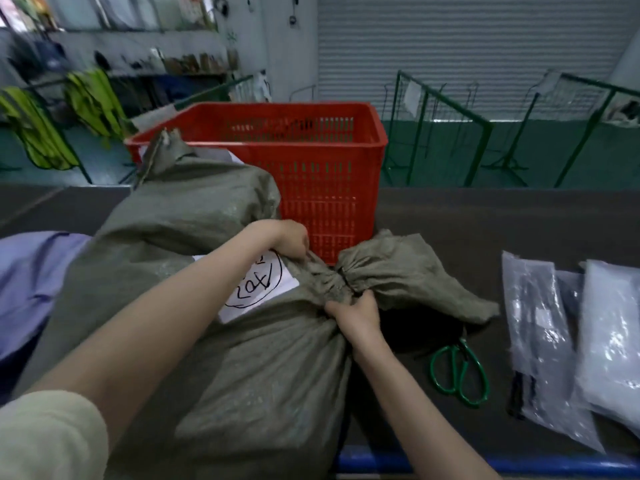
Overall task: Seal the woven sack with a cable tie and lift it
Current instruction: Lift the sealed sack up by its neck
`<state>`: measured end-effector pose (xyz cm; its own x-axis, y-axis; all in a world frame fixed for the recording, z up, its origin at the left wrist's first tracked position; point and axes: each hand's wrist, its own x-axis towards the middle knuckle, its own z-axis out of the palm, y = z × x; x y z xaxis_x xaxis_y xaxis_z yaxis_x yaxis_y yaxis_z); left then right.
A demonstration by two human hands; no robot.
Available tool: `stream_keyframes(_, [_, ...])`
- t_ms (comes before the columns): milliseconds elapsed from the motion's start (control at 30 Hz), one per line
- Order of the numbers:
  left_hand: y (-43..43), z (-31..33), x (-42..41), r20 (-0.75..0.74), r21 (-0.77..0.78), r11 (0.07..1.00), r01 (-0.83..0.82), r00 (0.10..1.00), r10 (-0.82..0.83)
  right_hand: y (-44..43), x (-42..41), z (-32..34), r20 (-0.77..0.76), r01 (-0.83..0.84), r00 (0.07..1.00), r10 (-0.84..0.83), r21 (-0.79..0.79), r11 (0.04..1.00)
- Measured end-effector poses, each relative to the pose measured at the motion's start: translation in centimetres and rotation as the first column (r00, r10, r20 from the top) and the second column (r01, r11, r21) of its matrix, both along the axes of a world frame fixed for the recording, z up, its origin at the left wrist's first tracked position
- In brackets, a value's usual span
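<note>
Woven sack (214,341) lying on surface (485,230) just before red basket (311,161), left hand (292,239) and right hand (356,315) both clamped on its gathered neck, scissors (459,370) right of sack.

A big grey-green sack (214,341) lies on the dark surface (485,223). Both hands squeeze its bunched neck: the left hand (291,239) on the far side, the right hand (356,315) on the near side. A red basket (311,161) stands behind. Green scissors (459,374) lie near plastic bags (568,348).
</note>
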<state>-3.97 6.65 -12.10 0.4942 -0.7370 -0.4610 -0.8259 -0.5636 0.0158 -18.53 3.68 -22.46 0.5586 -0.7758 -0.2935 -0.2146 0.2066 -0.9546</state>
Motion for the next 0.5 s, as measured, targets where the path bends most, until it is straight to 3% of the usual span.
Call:
stream_keyframes(67, [1.1,2.6,1.3,-0.053,-0.251,0.963,-0.095,0.995,0.084,-0.9,1.2,2.5,0.049,0.031,0.998,-0.028,-0.075,0.997])
stream_keyframes(200, [3.9,7.1,3.1,-0.074,-0.626,0.75,-0.213,0.974,0.215,-2.1,3.8,9.1,0.163,0.001,0.986,0.038,-0.234,0.972])
stream_keyframes(367, [6.9,9.1,4.4,-0.244,-0.838,0.413,-0.357,0.922,0.302,-1.6,6.2,15.0,0.193,-0.059,0.969,0.157,-0.436,0.898])
stream_keyframes(500, [8.6,8.6,5.0,-0.325,-0.906,0.14,-0.399,0.869,0.373,-0.5,6.6,17.4,0.121,-0.179,0.942,0.313,-0.609,0.772])
